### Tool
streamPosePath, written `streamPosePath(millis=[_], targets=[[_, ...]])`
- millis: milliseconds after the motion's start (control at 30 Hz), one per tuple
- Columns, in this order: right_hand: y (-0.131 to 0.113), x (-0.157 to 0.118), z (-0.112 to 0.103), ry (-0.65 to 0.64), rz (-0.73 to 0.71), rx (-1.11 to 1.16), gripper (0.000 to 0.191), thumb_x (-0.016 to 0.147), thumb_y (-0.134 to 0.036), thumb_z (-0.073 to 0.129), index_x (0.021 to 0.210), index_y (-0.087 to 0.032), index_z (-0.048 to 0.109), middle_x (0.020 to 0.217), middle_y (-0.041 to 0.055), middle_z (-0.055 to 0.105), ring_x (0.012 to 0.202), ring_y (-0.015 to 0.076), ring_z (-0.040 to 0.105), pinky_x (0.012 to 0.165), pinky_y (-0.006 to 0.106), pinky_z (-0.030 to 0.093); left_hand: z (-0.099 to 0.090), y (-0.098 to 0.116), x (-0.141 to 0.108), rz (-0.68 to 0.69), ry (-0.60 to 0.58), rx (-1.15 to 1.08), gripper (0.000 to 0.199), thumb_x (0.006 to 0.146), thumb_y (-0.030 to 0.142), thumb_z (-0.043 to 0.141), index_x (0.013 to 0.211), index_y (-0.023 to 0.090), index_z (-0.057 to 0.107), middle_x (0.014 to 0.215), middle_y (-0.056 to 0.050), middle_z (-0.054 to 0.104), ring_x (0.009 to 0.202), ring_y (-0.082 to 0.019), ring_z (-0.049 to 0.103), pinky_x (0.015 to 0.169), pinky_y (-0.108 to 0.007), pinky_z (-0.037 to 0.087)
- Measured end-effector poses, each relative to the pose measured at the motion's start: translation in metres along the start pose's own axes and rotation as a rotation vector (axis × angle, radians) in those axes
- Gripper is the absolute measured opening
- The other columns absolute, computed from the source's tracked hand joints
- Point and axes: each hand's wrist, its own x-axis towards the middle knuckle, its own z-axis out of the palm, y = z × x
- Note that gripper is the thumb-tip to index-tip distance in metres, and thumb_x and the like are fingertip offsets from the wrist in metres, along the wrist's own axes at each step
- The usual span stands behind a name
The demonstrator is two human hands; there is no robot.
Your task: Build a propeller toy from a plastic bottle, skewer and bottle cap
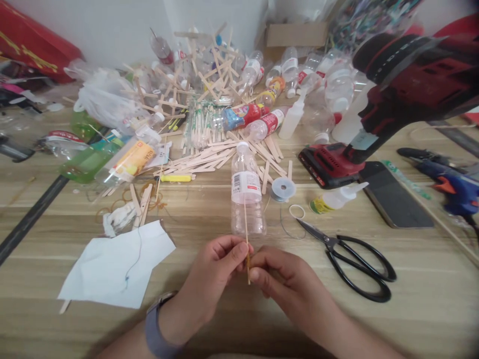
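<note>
A thin wooden stick [246,219] is held nearly upright between my two hands. My left hand [220,264] pinches it between thumb and fingers. Just below, my right hand [279,279] grips the stick's lower part, where something yellowish-brown, perhaps a rubber band, shows between the fingers. Directly behind the stick is a clear plastic bottle [247,187] with a white label and cap, apart from both hands. Black-handled scissors [331,243] lie right of my right hand. To the left of my left hand lies a white paper sheet [112,264] with a thread on it.
A red and black cordless drill [404,85] stands at the right, near a phone [396,194], a glue bottle [333,199] and a glue gun [454,184]. A wire spool [283,189] sits beside the bottle. Loose craft sticks [205,157] and several plastic bottles crowd the back.
</note>
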Motion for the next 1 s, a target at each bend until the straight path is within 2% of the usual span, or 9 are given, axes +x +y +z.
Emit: streamPosePath(millis=[133, 300, 500, 667, 833, 1000], targets=[[0.0023, -0.0017, -0.0032, 0.15, -0.103, -0.148, 0.006, 0.082, -0.02, 0.064, 0.077, -0.021, 0.067, 0.062, -0.0037, 0.059, 0.056, 0.0107, 0.054, 0.055, 0.021, 0.042, -0.0009, 0.0007, -0.0002, -0.008, 0.018, 0.017, 0.035, 0.074, 0.044, 0.071, 0.062, 0.016, 0.054, 0.051, 0.008, 0.04, 0.047, -0.005, 0.027, 0.044, -0.02, 0.018], [0.001, -0.0028, -0.0012, 0.215, -0.347, -0.368, 0.01, 0.085, -0.013, 0.062, 0.08, -0.021, 0.066, 0.068, -0.002, 0.066, 0.062, 0.0113, 0.062, 0.058, 0.02, 0.046, -0.0002, -0.0015, -0.0011, -0.02, 0.018, 0.019, 0.034, 0.075, 0.044, 0.07, 0.065, 0.016, 0.053, 0.054, 0.007, 0.043, 0.046, -0.005, 0.029, 0.044, -0.02, 0.018], [0.0019, -0.0017, 0.0021, 0.307, -0.559, -0.602, 0.012, 0.087, -0.01, 0.057, 0.081, -0.02, 0.06, 0.064, -0.0009, 0.064, 0.058, 0.0127, 0.058, 0.061, 0.026, 0.046, 0.0027, -0.0036, -0.0027, -0.017, 0.011, 0.021, 0.036, 0.075, 0.047, 0.07, 0.065, 0.017, 0.052, 0.052, 0.008, 0.04, 0.045, -0.004, 0.028, 0.042, -0.02, 0.019], [0.0011, -0.0008, 0.0042, 0.375, -0.555, -0.634, 0.015, 0.082, -0.007, 0.056, 0.074, -0.02, 0.056, 0.058, -0.0036, 0.056, 0.054, 0.0117, 0.055, 0.057, 0.024, 0.044, 0.004, -0.007, -0.0045, 0.016, 0.001, 0.073, 0.038, 0.079, 0.049, 0.066, 0.064, 0.017, 0.052, 0.046, 0.009, 0.039, 0.042, -0.005, 0.029, 0.041, -0.018, 0.021], [0.0026, -0.0006, 0.0042, 0.367, -0.482, -0.622, 0.015, 0.081, -0.011, 0.056, 0.07, -0.021, 0.055, 0.056, -0.0043, 0.054, 0.052, 0.0111, 0.054, 0.053, 0.022, 0.042, 0.0062, -0.0074, -0.0073, 0.009, 0.03, 0.095, 0.037, 0.078, 0.049, 0.065, 0.064, 0.017, 0.053, 0.043, 0.009, 0.042, 0.038, -0.004, 0.032, 0.038, -0.017, 0.023], [0.0023, 0.001, 0.0026, 0.332, -0.431, -0.61, 0.015, 0.081, -0.014, 0.056, 0.068, -0.021, 0.053, 0.055, -0.0036, 0.054, 0.051, 0.011, 0.053, 0.051, 0.022, 0.042, 0.0062, -0.0071, -0.007, -0.044, 0.001, 0.033, 0.035, 0.078, 0.048, 0.065, 0.066, 0.017, 0.054, 0.042, 0.009, 0.043, 0.035, -0.004, 0.033, 0.035, -0.017, 0.029]])
